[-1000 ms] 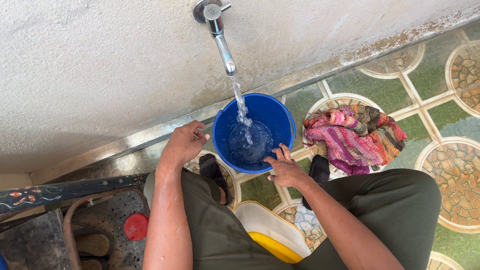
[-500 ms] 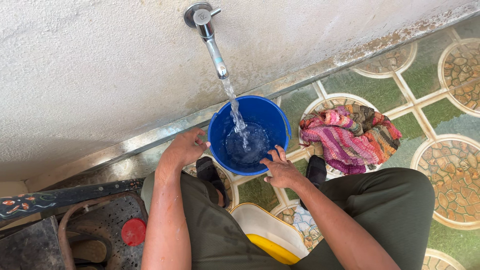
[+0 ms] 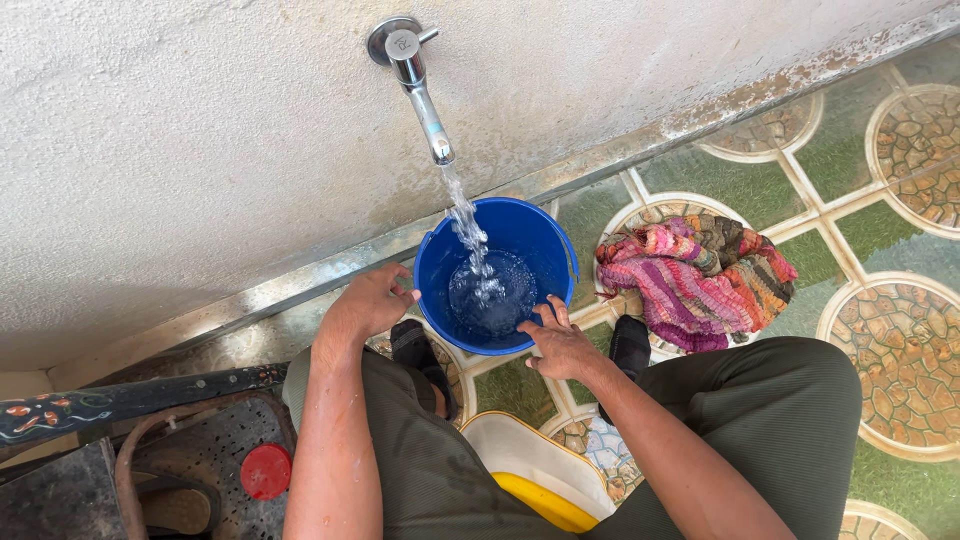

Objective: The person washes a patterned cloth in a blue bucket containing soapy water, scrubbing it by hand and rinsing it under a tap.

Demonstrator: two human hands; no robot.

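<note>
Head view, both hands open on blue bucket (image 3: 540, 250) rim (left hand (image 3: 368, 300), right hand (image 3: 562, 344)), tap (image 3: 420, 85) running.

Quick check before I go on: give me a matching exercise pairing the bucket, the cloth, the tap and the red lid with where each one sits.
1 bucket
2 cloth
3 tap
4 red lid

A on the wall
B on the tiles, right of the bucket
C between left hand and right hand
D lower left, on the dark perforated surface

Pairs: 1-C, 2-B, 3-A, 4-D
</note>
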